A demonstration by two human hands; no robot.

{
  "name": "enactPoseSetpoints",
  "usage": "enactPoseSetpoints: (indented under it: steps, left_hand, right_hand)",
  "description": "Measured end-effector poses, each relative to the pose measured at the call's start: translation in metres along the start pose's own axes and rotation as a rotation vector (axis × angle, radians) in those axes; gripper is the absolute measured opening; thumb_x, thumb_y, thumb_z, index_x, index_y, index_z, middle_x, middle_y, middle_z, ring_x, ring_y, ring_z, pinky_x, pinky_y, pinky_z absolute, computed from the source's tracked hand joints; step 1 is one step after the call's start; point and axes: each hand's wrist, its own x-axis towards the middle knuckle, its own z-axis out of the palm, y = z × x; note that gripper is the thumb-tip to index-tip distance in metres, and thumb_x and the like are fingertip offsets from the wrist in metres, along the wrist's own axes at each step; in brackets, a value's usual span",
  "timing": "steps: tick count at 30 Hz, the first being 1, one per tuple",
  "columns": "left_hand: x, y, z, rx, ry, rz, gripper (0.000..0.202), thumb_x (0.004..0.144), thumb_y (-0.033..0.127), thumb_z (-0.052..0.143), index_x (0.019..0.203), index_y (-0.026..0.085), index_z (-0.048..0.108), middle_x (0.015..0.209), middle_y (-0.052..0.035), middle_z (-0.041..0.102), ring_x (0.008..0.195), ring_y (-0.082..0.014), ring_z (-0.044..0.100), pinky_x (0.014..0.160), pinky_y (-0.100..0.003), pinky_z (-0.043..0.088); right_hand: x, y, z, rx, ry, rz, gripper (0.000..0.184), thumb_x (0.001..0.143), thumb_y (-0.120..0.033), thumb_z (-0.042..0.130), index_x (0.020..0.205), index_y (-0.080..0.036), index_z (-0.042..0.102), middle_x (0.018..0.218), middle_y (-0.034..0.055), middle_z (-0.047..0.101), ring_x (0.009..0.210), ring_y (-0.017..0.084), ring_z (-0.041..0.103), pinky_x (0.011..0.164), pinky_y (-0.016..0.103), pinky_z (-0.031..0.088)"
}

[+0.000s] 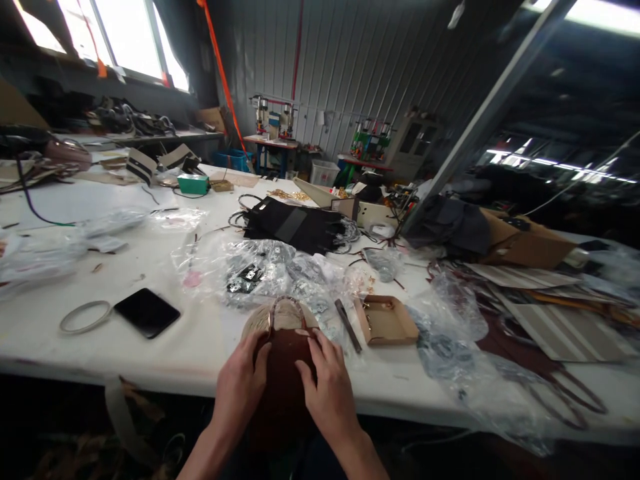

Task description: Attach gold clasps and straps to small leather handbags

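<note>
A dark brown leather-like panel with a looped handle at its top lies at the table's front edge, its far end over a pale round block. My left hand grips the panel's left side near the handle's base, fingers curled and thumb close by. On the opposite side my right hand has its fingertips at the other handle base, its thumb lying on the panel. Both hands' fingertips partly hide where the handle joins. Just right of the block lies a dark flat bar, beside a small cardboard box holding small metal pieces.
Clear plastic bags of metal parts lie beyond the block, with a stack of black panels behind. A black phone and a tape roll are at left. Striped panels and plastic bags fill the right side.
</note>
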Motion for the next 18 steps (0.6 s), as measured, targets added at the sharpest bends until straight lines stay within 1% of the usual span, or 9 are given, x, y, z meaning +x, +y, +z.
enactPoseSetpoints:
  steps: [2,3,6,8,10,12,14,16,18]
  left_hand:
    - [0.006,-0.004,-0.002,-0.083,0.005,0.019,0.034,0.114,0.045,0.050,0.133,0.029,0.072,0.141,-0.0091,0.077,0.129,-0.0335,0.073,0.107,-0.045,0.054]
    - [0.011,-0.007,-0.004,-0.106,0.017,0.025,0.034,0.114,0.046,0.050,0.132,0.029,0.073,0.139,-0.0088,0.078,0.128,-0.0332,0.073,0.108,-0.045,0.054]
    - [0.027,-0.021,-0.010,-0.104,0.052,0.073,0.035,0.113,0.047,0.052,0.132,0.028,0.074,0.133,-0.0092,0.080,0.119,-0.0328,0.073,0.106,-0.046,0.053]
    - [0.038,-0.032,-0.010,-0.078,0.038,0.093,0.034,0.109,0.048,0.056,0.127,0.028,0.077,0.125,-0.0095,0.081,0.111,-0.0335,0.073,0.103,-0.048,0.054]
    - [0.046,-0.043,-0.007,-0.080,0.010,0.094,0.032,0.104,0.049,0.060,0.119,0.026,0.078,0.117,-0.0097,0.082,0.106,-0.0345,0.073,0.100,-0.049,0.055]
    - [0.051,-0.049,-0.004,-0.098,0.007,0.096,0.031,0.100,0.052,0.064,0.111,0.025,0.077,0.112,-0.0098,0.081,0.105,-0.0353,0.073,0.097,-0.049,0.055]
    - [0.052,-0.051,-0.002,-0.105,0.028,0.103,0.033,0.096,0.056,0.069,0.105,0.025,0.075,0.108,-0.0092,0.080,0.103,-0.0353,0.072,0.095,-0.048,0.055]
    - [0.051,-0.049,-0.002,-0.100,0.038,0.102,0.037,0.092,0.061,0.074,0.100,0.025,0.073,0.103,-0.0080,0.078,0.099,-0.0347,0.072,0.092,-0.046,0.055]
    - [0.051,-0.047,-0.004,-0.105,0.018,0.084,0.039,0.091,0.064,0.075,0.098,0.026,0.073,0.098,-0.0062,0.077,0.094,-0.0328,0.071,0.089,-0.044,0.054]
  right_hand:
    - [0.010,-0.003,0.000,0.011,0.036,0.021,0.066,0.108,-0.028,0.068,0.172,-0.023,0.051,0.168,0.0156,0.058,0.152,0.040,0.056,0.124,0.062,0.055]
    - [0.015,-0.004,0.001,0.015,0.061,0.031,0.071,0.107,-0.028,0.069,0.174,-0.022,0.048,0.169,0.0164,0.057,0.153,0.040,0.056,0.124,0.062,0.054]
    - [0.031,-0.007,0.008,0.035,0.113,0.048,0.072,0.108,-0.027,0.066,0.176,-0.025,0.045,0.167,0.0168,0.058,0.154,0.039,0.056,0.125,0.060,0.055]
    - [0.037,-0.007,0.015,0.054,0.105,0.046,0.071,0.107,-0.024,0.065,0.176,-0.025,0.046,0.166,0.0165,0.060,0.153,0.038,0.057,0.125,0.058,0.055]
    - [0.037,-0.006,0.022,0.067,0.069,0.030,0.069,0.106,-0.020,0.066,0.173,-0.023,0.051,0.165,0.0158,0.061,0.153,0.036,0.058,0.127,0.057,0.053]
    - [0.035,-0.005,0.027,0.072,0.025,0.016,0.059,0.105,-0.018,0.067,0.164,-0.021,0.061,0.163,0.0145,0.064,0.152,0.034,0.059,0.129,0.057,0.051]
    - [0.032,-0.003,0.029,0.074,-0.003,0.020,0.049,0.105,-0.019,0.069,0.154,-0.021,0.068,0.159,0.0137,0.067,0.149,0.034,0.060,0.128,0.059,0.050]
    - [0.030,0.000,0.030,0.091,0.012,0.041,0.047,0.106,-0.023,0.071,0.153,-0.023,0.069,0.156,0.0143,0.069,0.146,0.035,0.062,0.127,0.060,0.050]
    - [0.029,0.005,0.034,0.117,0.075,0.089,0.056,0.106,-0.027,0.072,0.161,-0.024,0.062,0.157,0.0162,0.067,0.146,0.036,0.062,0.125,0.060,0.053]
